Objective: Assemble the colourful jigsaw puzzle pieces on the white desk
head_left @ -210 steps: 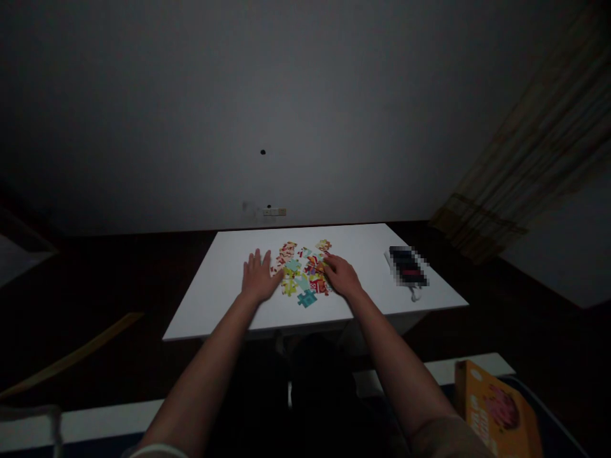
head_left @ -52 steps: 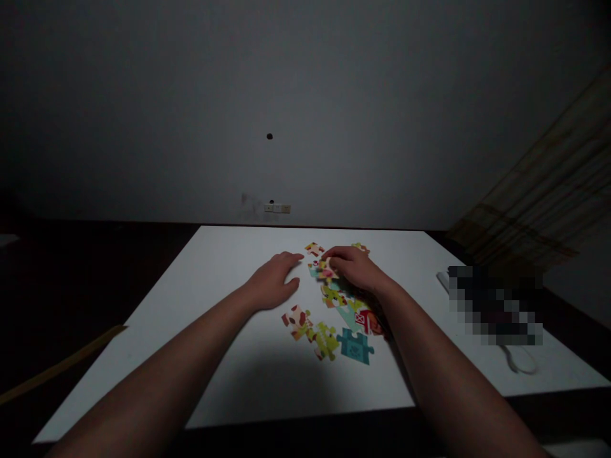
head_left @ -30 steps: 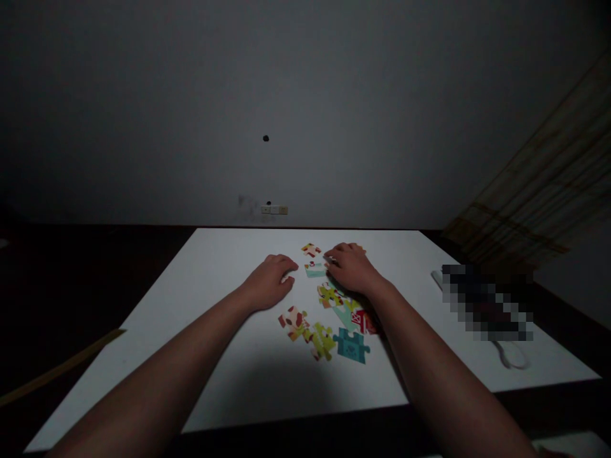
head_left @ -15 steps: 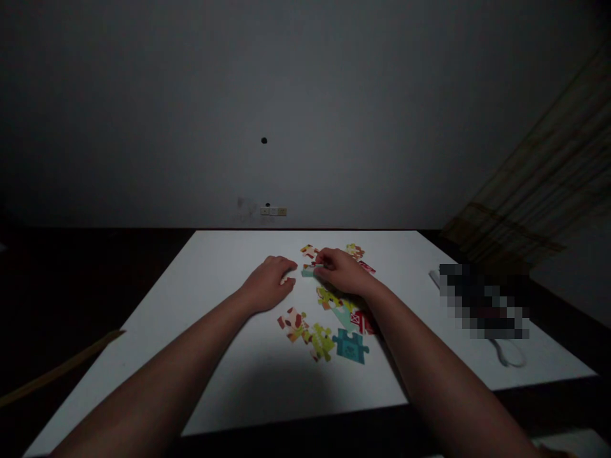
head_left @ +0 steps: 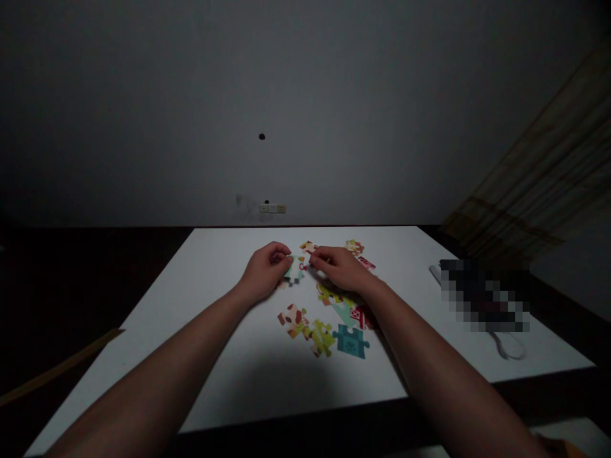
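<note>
Between my two hands, slightly raised over the white table, is a pale green and white puzzle piece [head_left: 294, 271] with a small red mark. My left hand [head_left: 266, 272] pinches its left side between thumb and fingers. The fingers of my right hand [head_left: 338, 267] are closed at its right edge. Just behind them a puzzle piece with brown and cream patches [head_left: 308, 246] lies on the table. Nearer to me are a brown-spotted piece [head_left: 292, 318], a yellow-green piece [head_left: 322, 340] and a teal piece [head_left: 351, 343]. My right forearm partly covers a red barn piece [head_left: 360, 318].
More puzzle pieces [head_left: 355, 247] lie beyond my right hand. A blurred-out dark object [head_left: 482, 296] with a pale strap [head_left: 508, 350] rests on the right of the white table [head_left: 229, 388]. A wall with sockets [head_left: 272, 208] stands behind; a curtain [head_left: 525, 165] hangs at right.
The pale green piece has been lifted from the table and moved left by my right hand. My left hand, open before, has closed on its left side.
</note>
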A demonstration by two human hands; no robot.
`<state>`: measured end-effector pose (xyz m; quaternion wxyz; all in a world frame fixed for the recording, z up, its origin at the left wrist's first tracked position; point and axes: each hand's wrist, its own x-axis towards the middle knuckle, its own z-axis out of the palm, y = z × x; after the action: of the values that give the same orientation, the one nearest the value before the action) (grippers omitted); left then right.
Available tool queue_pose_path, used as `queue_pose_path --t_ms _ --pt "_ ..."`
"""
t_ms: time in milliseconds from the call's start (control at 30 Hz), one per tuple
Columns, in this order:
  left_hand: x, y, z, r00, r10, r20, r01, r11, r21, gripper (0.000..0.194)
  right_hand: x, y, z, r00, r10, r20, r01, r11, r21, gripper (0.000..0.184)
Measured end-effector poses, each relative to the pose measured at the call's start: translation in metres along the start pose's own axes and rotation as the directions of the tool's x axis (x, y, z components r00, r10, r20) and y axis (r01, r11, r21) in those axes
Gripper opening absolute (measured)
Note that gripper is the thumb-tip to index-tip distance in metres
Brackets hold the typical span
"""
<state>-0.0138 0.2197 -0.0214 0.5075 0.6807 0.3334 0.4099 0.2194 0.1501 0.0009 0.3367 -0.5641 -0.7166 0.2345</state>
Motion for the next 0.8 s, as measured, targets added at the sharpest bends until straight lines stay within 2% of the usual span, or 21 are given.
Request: queue_pose_path --t_ms 133,267,367,600,733,800 --pt "0.002 -0.002 -0.002 0.998 0.021 0.054 -0.026 0.995 0.092 0.034 -0.002 -0.001 -0.007 1.0 0.0 -0.009 -0.003 0.957 -0.291 0.031" --pt "0.003 -0.004 -0.005 0.992 0.076 0.103 -0.094 0.977 0.19 0.03 -0.002 0.002 -0.006 1.0 0.002 -0.003 -0.003 0.918 -0.397 0.027" --pt "0.004 -0.004 -0.006 0.991 0.084 0.107 -0.107 0.968 0.227 0.031 -0.002 0.003 -0.005 1.0 -0.014 0.015 0.019 0.929 -0.369 0.025" --pt "0.003 -0.007 -0.006 0.993 0.044 0.114 -0.068 0.974 0.217 0.039 -0.004 -0.006 -0.001 0.996 -0.01 0.086 0.022 0.989 -0.149 0.025" --pt "0.001 -0.006 -0.005 0.99 0.027 0.135 -0.055 0.976 0.211 0.043 -0.006 -0.006 0.005 0.994 -0.025 0.107 0.039 0.991 -0.128 0.022" --pt "0.0 -0.004 -0.004 0.987 0.039 0.155 -0.072 0.974 0.214 0.043 -0.007 -0.004 0.009 0.995 -0.037 0.087 0.046 0.993 -0.112 0.034"
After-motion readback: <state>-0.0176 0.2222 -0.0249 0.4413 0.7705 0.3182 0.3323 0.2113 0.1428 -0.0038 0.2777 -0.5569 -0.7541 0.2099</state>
